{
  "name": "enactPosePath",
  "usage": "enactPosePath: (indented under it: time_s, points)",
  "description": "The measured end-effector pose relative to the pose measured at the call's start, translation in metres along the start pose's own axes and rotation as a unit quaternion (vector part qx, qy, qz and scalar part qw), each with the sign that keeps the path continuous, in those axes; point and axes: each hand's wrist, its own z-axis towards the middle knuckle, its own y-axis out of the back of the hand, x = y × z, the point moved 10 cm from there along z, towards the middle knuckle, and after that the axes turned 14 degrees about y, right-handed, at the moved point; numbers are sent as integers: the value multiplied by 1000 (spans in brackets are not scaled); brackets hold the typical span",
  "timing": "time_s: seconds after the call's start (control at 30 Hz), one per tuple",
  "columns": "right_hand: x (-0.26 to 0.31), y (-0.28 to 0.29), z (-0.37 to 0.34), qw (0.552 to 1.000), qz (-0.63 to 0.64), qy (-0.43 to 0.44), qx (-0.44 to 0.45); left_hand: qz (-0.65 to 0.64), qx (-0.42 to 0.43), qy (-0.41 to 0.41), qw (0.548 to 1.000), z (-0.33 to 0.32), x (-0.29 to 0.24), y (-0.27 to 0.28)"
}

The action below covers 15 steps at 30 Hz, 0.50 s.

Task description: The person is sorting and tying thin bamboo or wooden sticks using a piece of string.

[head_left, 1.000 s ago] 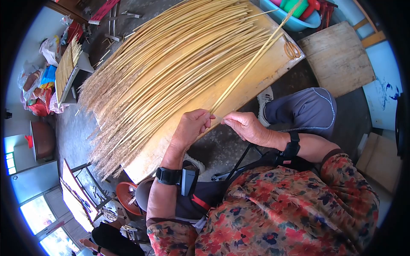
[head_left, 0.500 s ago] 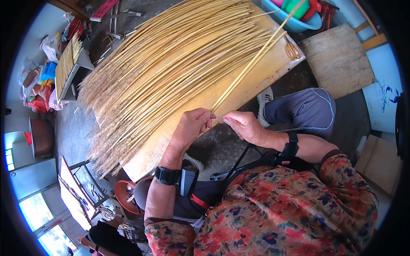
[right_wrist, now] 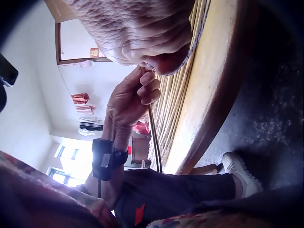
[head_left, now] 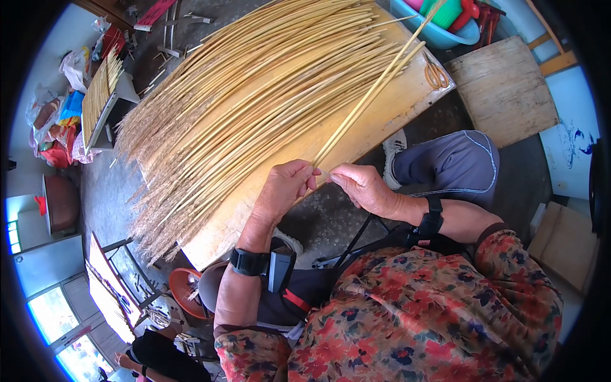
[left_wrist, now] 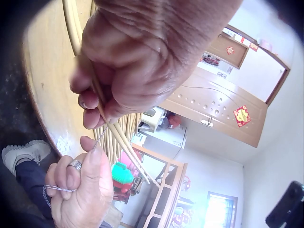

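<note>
My left hand (head_left: 283,190) grips a few long pale plant stalks (head_left: 344,130) near their lower part, thumb against curled fingers. The stalks slant up and away to the right over the table, one ending in a feathery tip. Just right of it, my right hand (head_left: 369,190) pinches a thin thread between thumb and forefinger. In the left wrist view the thread (left_wrist: 100,138) runs taut from those fingertips to the held stalks. Purple-white twine (left_wrist: 59,188) loops round the right hand's fingers below a ring.
Many loose stalks (head_left: 273,108) with feathery heads cover the wooden table (head_left: 382,130). Orange-handled scissors (head_left: 436,75) lie at its right corner. Beyond are a blue basin (head_left: 439,38) and a wooden board (head_left: 503,89). Another person (head_left: 162,356) is at lower left.
The far ends of the held stalks have swung slightly left, and their spread has shifted. Both hands keep nearly the same place and hold.
</note>
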Motion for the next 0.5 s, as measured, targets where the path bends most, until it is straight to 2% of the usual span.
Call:
enactPosePath:
  time_s: [0.17,0.43,0.5]
  points:
    - [4,0,3,1000,16,17,-6,-15,6,4,1000,-2,-3,2]
    - [1,-1,7,1000,-12,17,9,91,21,-31,995,-2,-8,4]
    - [12,0,8,992,-43,117,-14,98,11,-25,995,-2,-2,4]
